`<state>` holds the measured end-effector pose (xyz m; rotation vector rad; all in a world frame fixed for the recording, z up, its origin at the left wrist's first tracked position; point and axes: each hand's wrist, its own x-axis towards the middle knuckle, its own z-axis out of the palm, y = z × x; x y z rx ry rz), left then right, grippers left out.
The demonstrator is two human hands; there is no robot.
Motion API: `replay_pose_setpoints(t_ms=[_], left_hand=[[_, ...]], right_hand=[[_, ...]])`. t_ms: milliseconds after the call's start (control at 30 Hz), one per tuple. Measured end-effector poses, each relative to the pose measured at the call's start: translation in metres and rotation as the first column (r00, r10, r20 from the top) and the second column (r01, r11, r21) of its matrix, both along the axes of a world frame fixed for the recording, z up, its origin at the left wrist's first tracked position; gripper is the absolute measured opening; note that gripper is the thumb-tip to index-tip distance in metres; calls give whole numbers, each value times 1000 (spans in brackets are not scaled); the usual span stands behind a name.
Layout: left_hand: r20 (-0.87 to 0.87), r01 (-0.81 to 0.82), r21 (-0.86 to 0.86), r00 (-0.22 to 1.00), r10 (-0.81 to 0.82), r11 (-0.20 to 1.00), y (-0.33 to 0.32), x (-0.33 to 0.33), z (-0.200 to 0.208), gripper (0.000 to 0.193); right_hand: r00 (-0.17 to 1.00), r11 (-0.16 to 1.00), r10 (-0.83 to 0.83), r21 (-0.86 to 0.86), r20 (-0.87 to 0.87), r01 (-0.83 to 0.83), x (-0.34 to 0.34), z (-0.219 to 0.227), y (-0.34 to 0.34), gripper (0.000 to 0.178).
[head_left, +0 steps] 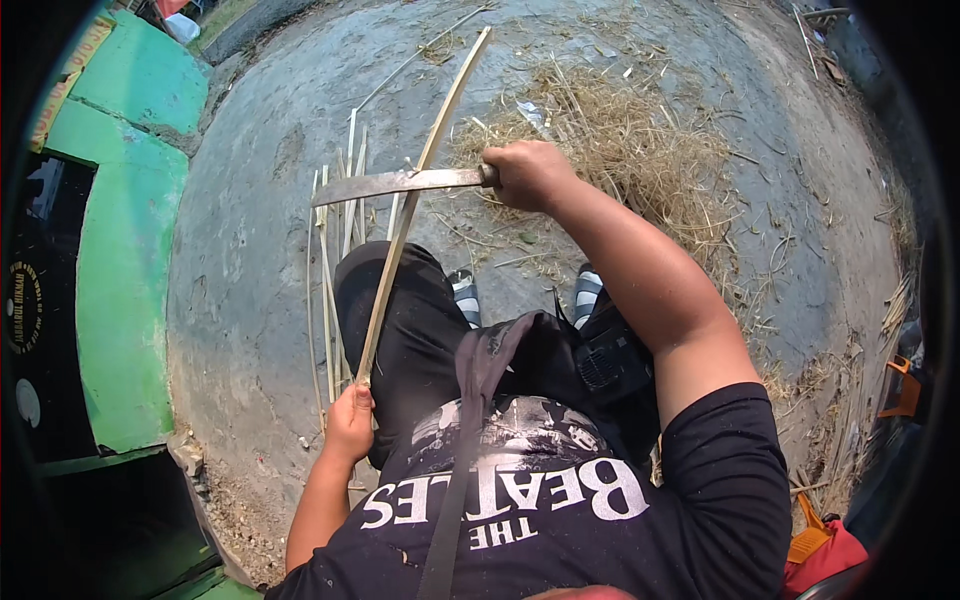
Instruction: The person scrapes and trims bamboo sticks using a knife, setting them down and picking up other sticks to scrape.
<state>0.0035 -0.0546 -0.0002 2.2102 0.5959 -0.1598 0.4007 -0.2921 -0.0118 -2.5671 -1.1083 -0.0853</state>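
My left hand (348, 422) is closed round the lower end of a long, pale bamboo strip (447, 108), beside my left thigh. The strip slants up and away from me, its far end in the air. In my right hand (530, 175), the fingers wrap the handle of a machete with a slightly curved, worn metal blade (365, 187). The blade points left and lies across the strip around its middle. Whether its edge has bitten into the wood I cannot tell. Several thin bamboo strips (326, 275) lie on the ground left of my knee.
A heap of straw-like shavings (640, 165) spreads over the grey concrete ground (250, 250) ahead and to the right. A green wall (125, 290) with a dark opening stands at the left. A red and orange bag (825, 550) sits at the lower right.
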Motion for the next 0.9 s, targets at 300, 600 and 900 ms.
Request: replay_pose_setpoints(t_ms=[300, 600, 900], left_hand=[[48, 64, 2, 997, -64, 998, 0, 1, 4, 56], [-107, 33, -107, 993, -44, 994, 16, 1, -1, 57], [-10, 79, 238, 997, -79, 968, 10, 4, 3, 58]], right_hand=[[966, 962, 257, -95, -20, -257, -16, 20, 1, 11], [997, 984, 77, 162, -34, -70, 10, 2, -11, 8], [821, 825, -478, 162, -312, 542, 84, -5, -60, 16]])
